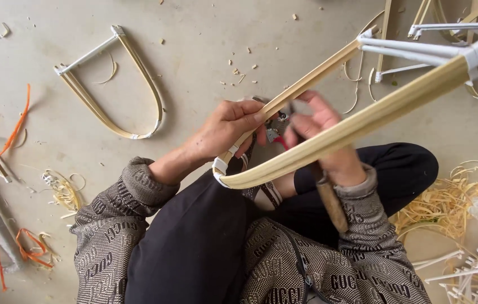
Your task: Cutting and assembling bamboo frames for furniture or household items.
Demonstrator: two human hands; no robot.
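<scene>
Fingers of the left hand (229,128) clench the bent bamboo frame (329,132) near its taped bend; right hand (320,121) grips pliers (275,126) beside it. Frame's long axis points toward upper right of the frame.

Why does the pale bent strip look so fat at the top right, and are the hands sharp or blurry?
In the head view, the bent cane frame swells toward the top right because that end is close to the wide lens. The right hand is slightly motion-blurred at the fingers; the left hand is sharper. Light is soft and even, with faint shadows on the concrete floor and no glare.
</scene>
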